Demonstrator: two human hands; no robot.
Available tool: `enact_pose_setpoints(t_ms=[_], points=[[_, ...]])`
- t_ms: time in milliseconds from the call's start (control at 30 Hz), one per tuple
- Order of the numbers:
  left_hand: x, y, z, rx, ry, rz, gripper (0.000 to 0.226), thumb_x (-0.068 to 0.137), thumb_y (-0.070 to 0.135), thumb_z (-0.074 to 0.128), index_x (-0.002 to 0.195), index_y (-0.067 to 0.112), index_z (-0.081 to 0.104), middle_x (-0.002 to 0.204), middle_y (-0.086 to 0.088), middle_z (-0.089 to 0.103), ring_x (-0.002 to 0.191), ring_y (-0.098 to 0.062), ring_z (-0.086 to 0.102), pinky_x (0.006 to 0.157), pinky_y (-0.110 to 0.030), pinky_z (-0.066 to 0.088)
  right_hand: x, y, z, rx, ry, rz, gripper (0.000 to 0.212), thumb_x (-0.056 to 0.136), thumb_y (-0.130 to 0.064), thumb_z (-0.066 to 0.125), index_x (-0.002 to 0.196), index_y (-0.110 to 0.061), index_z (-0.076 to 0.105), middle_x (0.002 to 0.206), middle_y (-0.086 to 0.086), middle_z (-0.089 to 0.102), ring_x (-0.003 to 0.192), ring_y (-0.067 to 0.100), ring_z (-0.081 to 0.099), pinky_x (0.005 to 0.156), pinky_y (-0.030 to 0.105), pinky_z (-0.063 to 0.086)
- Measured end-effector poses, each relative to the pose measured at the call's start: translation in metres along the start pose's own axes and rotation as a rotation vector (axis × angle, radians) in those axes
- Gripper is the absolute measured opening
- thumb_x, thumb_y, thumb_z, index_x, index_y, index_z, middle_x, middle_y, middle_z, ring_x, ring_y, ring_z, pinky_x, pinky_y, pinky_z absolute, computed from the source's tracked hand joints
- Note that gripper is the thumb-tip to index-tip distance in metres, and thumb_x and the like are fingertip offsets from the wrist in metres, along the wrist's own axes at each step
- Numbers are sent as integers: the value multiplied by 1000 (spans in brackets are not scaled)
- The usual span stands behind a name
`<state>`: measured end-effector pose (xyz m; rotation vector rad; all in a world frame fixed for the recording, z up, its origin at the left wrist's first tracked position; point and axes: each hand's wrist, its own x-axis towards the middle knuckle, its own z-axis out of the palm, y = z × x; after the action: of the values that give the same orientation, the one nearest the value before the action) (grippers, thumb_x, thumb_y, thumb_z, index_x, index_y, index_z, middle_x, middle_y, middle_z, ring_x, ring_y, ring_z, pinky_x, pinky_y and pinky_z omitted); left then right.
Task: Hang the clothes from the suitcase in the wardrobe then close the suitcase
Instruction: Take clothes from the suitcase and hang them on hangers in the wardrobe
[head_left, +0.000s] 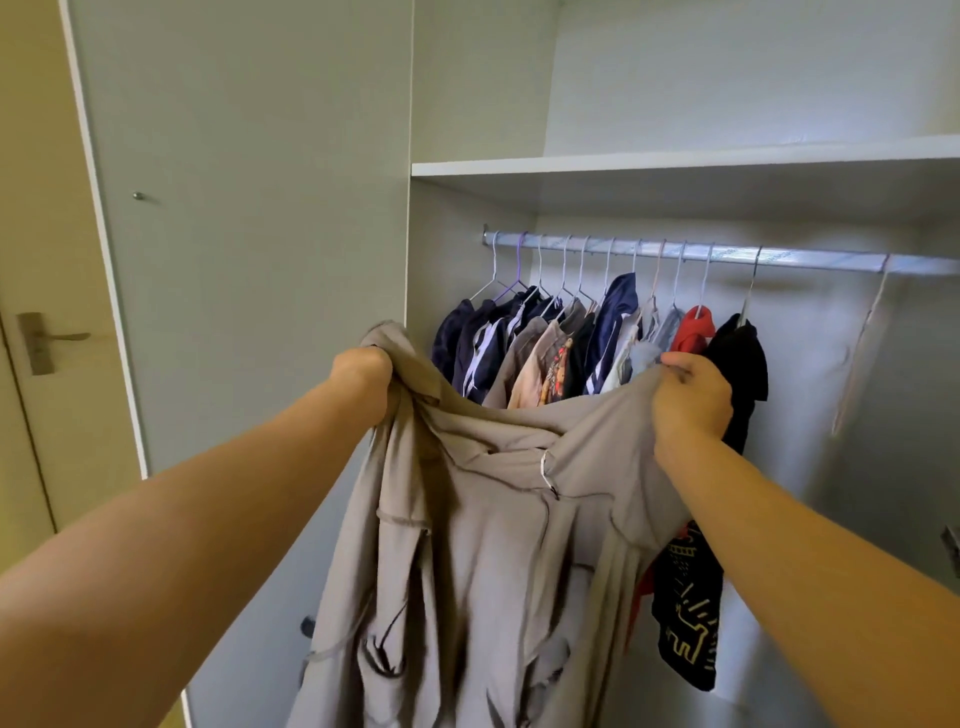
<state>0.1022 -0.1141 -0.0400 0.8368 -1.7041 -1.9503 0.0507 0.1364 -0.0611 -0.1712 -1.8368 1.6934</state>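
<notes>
As left hand (363, 371) and right hand (691, 400) each clutch the garment (483, 545) stretched crosswise, the rail (727, 254) runs above, upper right, nearer the right hand.

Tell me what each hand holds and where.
One grey-beige garment, held up by its top edge: left hand grips the left end, right hand the right end.
</notes>
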Motion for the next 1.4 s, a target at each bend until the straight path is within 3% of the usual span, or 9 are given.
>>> enact_pose_setpoints(t_ms=[233,367,500,700,800,933,1067,1200,1400], points=[[-30,-35,49,196,-515,215,40,94,2,47,133,10,51,123,-13,60,97,-26,59,89,-38,50,-3,-25,24,320,-171,-14,28,95,-2,47,119,-1,61,107,2,53,98,9,47,72,8,40],[-36,-57,81,254,-778,134,54,91,3,53,138,27,41,131,-8,56,111,-32,60,88,-43,53,-13,-42,44,473,-394,25,27,96,-4,47,119,-4,60,108,-5,53,94,0,48,71,3,38],[-26,-51,99,170,-757,126,26,94,7,52,117,2,62,115,-21,65,107,-35,62,94,-48,50,-5,-35,48,532,-562,109,29,97,-6,46,121,-17,57,125,-1,54,110,10,50,84,15,44],[-2,-28,144,-86,-748,74,31,90,19,59,120,14,60,110,-18,67,94,-32,67,78,-43,58,16,22,29,69,-870,112,54,84,-13,68,132,-19,44,111,-8,58,94,3,57,72,15,43],[10,-13,183,-115,-809,123,17,91,18,58,103,8,64,96,-17,69,81,-22,66,81,-36,54,42,35,30,-75,-686,102,38,88,-12,64,124,-9,56,112,0,64,92,10,59,80,21,47],[18,2,237,-27,-899,285,14,97,9,45,96,6,59,89,-13,60,77,-17,56,74,-27,49,88,35,29,127,-423,134,31,93,-11,56,123,-6,57,109,8,62,90,20,60,84,33,48],[22,11,296,238,-1035,291,44,99,34,38,140,17,33,124,-10,53,107,-27,54,81,-37,49,141,38,22,115,-187,129,25,95,-18,52,118,-11,59,109,13,65,97,29,62,92,41,51],[19,22,346,414,-1146,374,53,96,48,40,143,27,25,136,-6,44,120,-29,48,87,-40,45,181,35,7,192,-36,90,13,94,-11,50,99,-9,62,87,12,66,82,26,63,79,38,54],[23,12,407,425,-1401,493,27,90,29,61,114,20,58,107,-3,64,95,-19,60,77,-28,51,225,43,-26,162,26,54,15,91,-2,50,95,-6,64,85,12,68,80,27,64,77,38,54]])
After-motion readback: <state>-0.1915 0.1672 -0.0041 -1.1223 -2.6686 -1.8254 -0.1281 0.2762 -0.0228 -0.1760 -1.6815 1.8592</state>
